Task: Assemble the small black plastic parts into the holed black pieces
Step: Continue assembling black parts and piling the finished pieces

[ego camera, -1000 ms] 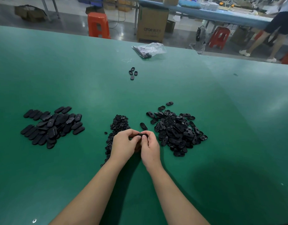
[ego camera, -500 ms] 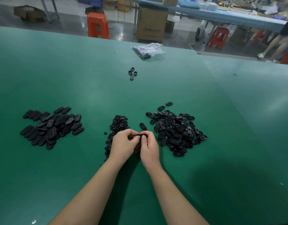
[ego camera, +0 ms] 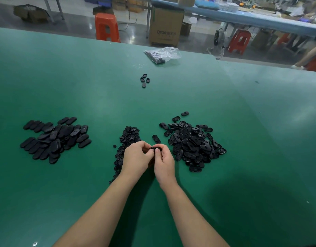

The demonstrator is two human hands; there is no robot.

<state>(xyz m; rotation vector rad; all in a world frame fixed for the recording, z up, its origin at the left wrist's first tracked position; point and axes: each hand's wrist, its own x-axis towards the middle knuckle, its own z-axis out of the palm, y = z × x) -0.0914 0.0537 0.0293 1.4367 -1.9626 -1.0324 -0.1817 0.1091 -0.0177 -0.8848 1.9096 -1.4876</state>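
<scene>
My left hand [ego camera: 136, 158] and my right hand [ego camera: 164, 162] meet over the green table [ego camera: 82, 77], fingers curled round one black oval piece [ego camera: 155, 149] held between them. Any small part in it is hidden by my fingers. A strip of small black parts [ego camera: 127, 138] lies just left of and under my left hand. A heap of holed black oval pieces [ego camera: 193, 142] sits to the right of my right hand, with one loose oval [ego camera: 156, 139] just beyond my fingers. A pile of smooth black ovals [ego camera: 53, 139] lies far left.
Several loose ovals [ego camera: 144, 80] lie further back at the table's middle. A clear plastic bag [ego camera: 162, 54] with black parts rests near the far edge. Beyond the table stand orange stools [ego camera: 106, 26], a cardboard box [ego camera: 166, 25] and a person's leg [ego camera: 308, 56] at right.
Both hands stay together on the same oval piece with only slight finger shifts. The person in the background has walked further right.
</scene>
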